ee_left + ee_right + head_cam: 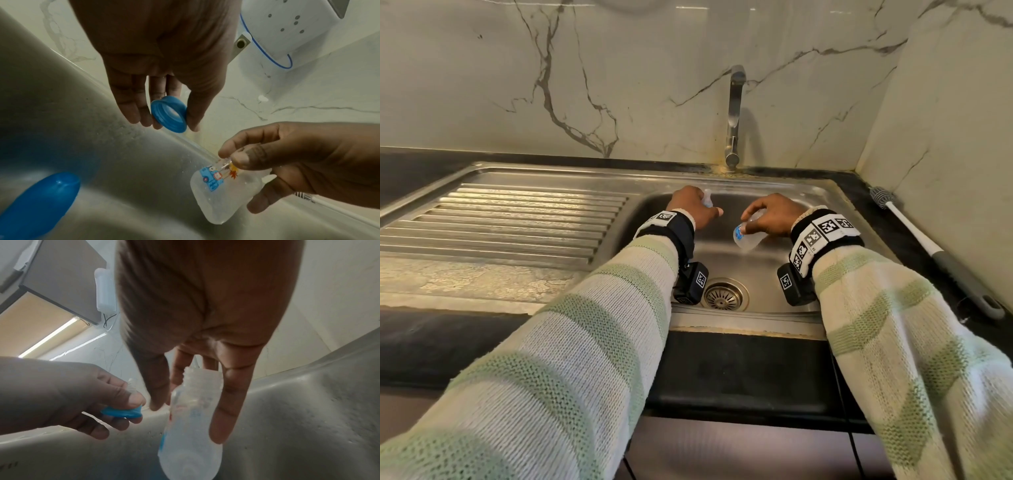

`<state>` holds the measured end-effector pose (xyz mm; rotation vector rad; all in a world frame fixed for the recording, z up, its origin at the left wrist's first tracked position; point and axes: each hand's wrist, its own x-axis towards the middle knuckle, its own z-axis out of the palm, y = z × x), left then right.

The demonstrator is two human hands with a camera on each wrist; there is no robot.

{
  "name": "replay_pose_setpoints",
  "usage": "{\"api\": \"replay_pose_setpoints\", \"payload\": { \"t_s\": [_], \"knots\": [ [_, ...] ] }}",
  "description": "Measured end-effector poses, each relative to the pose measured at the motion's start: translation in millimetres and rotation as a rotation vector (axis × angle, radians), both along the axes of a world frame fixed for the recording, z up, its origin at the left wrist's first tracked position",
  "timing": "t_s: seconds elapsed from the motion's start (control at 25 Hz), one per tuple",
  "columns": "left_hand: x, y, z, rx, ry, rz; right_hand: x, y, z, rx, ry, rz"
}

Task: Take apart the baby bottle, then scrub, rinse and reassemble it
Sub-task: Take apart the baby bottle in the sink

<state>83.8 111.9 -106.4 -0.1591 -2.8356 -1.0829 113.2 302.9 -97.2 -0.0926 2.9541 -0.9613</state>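
Observation:
Over the sink basin (784, 274) my left hand (707, 207) pinches the blue screw ring (169, 114) between thumb and fingers. The clear nipple (132, 386) still sits in the ring and points up. The ring is off the bottle and apart from it. My right hand (751, 221) holds the clear bottle body (746, 238) near its neck, tilted with its base down and to the left. Its threaded mouth (197, 374) is bare. A blue cartoon print (212, 178) shows on its side.
A blurred blue rounded object (41, 206) lies low in the basin near my left wrist. The bottle brush (935, 255) lies on the dark counter at the right. The tap (734, 116) stands behind the basin, the drain (722, 296) is near me, and the ribbed drainboard (517, 219) is at the left.

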Motion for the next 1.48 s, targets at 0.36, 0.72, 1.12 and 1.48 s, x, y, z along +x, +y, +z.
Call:
{"api": "replay_pose_setpoints", "payload": {
  "t_s": [0.36,0.72,1.12,1.48],
  "knots": [
    [-7,14,-12,-0.118,-0.047,-0.128,-40,16,-37,0.437,-0.145,-0.068],
    [-20,19,-22,-0.166,-0.085,-0.181,-72,31,-71,0.631,-0.202,-0.084],
    [-18,17,-24,-0.172,-0.105,-0.166,-75,32,-73,0.674,-0.27,-0.046],
    [-11,14,-16,-0.199,-0.077,-0.202,-58,17,-29,0.563,0.053,-0.044]
  ]
}}
